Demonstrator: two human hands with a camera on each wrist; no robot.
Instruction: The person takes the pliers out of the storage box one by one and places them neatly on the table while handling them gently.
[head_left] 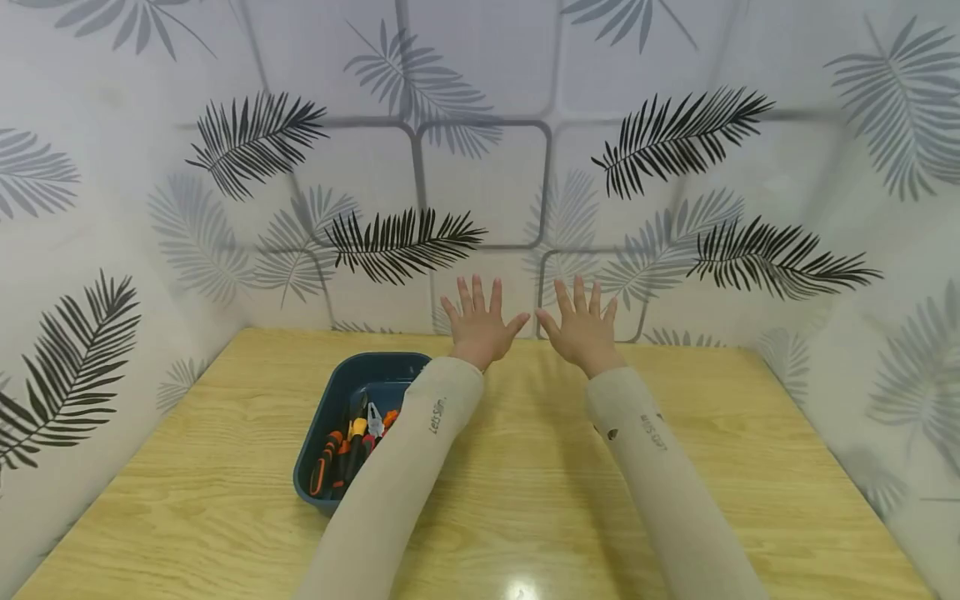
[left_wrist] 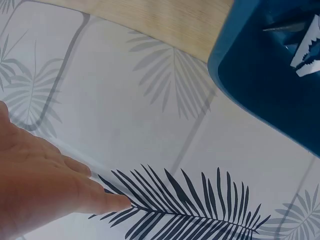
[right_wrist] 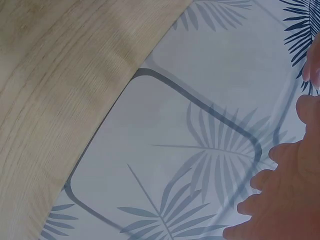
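Note:
Both arms reach forward over the table, the hands side by side near its back edge. My left hand (head_left: 480,332) has its fingers spread and straight and holds nothing. Likewise spread, my right hand (head_left: 582,332) holds nothing, and the two thumbs point toward each other with a small gap. Left of the left forearm stands a dark blue plastic bin (head_left: 306,454) with hand tools in it. Among them are pliers (head_left: 375,422) with pale metal jaws, an orange-and-black handled tool (head_left: 325,463) and a yellow-and-black handle (head_left: 358,428). The left sleeve hides the bin's right part.
The light wood-grain table (head_left: 525,500) runs back to a pale wall covering (head_left: 487,183) printed with black and grey leaves. Similar covering rises at the left and right sides. In the left wrist view, the bin's rim (left_wrist: 214,65) shows at the upper right.

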